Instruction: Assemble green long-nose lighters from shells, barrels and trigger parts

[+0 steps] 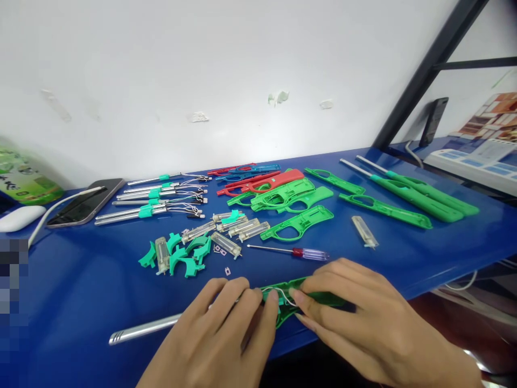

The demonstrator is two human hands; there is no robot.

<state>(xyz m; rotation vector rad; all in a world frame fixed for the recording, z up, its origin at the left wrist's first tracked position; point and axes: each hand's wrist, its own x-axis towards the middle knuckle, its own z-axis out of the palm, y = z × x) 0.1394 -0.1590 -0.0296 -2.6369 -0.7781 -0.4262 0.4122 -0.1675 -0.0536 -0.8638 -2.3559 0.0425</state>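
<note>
At the table's front edge, a green lighter shell half (285, 291) lies with its hollow side up under both hands. My left hand (226, 328) is closed over its left part, where a silver lighter tube (145, 328) sticks out to the left. My right hand (359, 312) pinches at the shell's right part, fingertips on a thin white wire (285, 293) that loops inside. A teal trigger piece (281, 303) shows between the hands. The fingers hide much of the inside. Just beyond lies a screwdriver (291, 251) with a red and clear purple handle.
Behind are teal triggers (189, 264), clear fuel tanks (226, 244), wired metal tubes (153, 210), and green shells (299, 223). Two long green lighters (424, 199) and a single tank (364, 231) lie right. A phone (86, 202) and white cable are left; a black frame post (424, 75) stands right.
</note>
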